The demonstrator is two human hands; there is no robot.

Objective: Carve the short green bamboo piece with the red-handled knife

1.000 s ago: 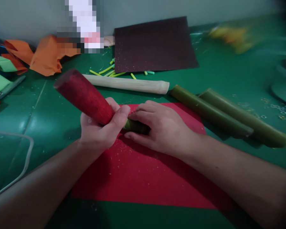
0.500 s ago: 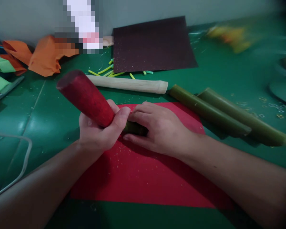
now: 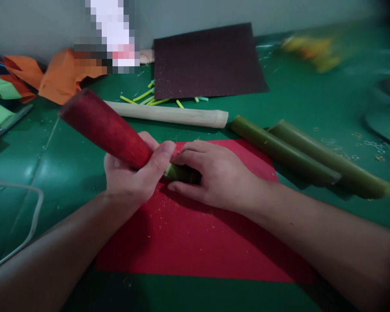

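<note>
Left grip [image 3: 133, 173]: clenched round the tube [image 3: 100, 125], thumb laid across its red-wrapped part.
Right grip [image 3: 221, 175]: fingers over and thumb under the tube's bare green end [image 3: 182, 173], grasping it.
Tube position: centre of view, slanting from the red sheet [image 3: 188, 242] up toward 10 o'clock.
Handling: judged stiff and light. The red wrap may slip or crease, so hold where wrap meets bare stem, both grips close together.
Surroundings: pale stick [image 3: 169, 115] at 12 o'clock; two green tubes [image 3: 286, 149] at 2 o'clock; dark sheet [image 3: 208, 60] beyond, all on the green worktop [image 3: 312, 99].
Change from half a second ago: the red end reaches farther toward 10 o'clock and the left grip sits slightly leftward. The right grip has hardly shifted.
</note>
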